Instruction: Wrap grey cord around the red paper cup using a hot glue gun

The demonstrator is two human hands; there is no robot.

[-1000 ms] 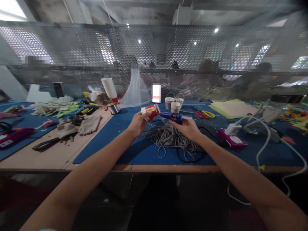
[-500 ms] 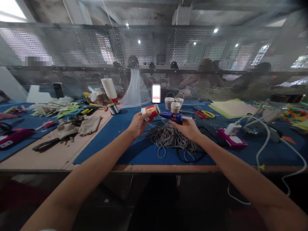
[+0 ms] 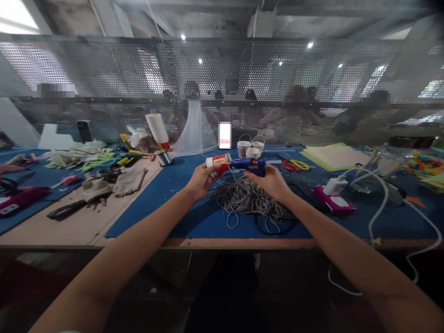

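My left hand (image 3: pixel 201 180) grips a red and white paper cup (image 3: pixel 216 163), tilted on its side. In my right hand (image 3: pixel 272 181) is a blue hot glue gun (image 3: pixel 245 163), its nozzle pointing left at the cup's near end. Whether the tip touches the cup I cannot tell. A clear glue stick (image 3: pixel 275 162) juts from the back of the gun. Under both hands lies a tangled heap of grey cord (image 3: pixel 248 199). Small cup baskets with thin handles (image 3: pixel 244 147) stand just behind the gun.
A leaning stack of paper cups (image 3: pixel 157 127) and a metal tin (image 3: pixel 163 157) stand left. Scissors (image 3: pixel 295 165), coloured paper (image 3: pixel 333 155), a glass jar (image 3: pixel 385 162) and a magenta power strip (image 3: pixel 335 203) with white cable lie right. Gloves (image 3: pixel 129 180) rest left. Perforated mesh (image 3: pixel 229 64) rises behind.
The glue gun has turned more level, and my right hand has rolled with it. The cup has shifted slightly to the right and turned a little in my left hand.
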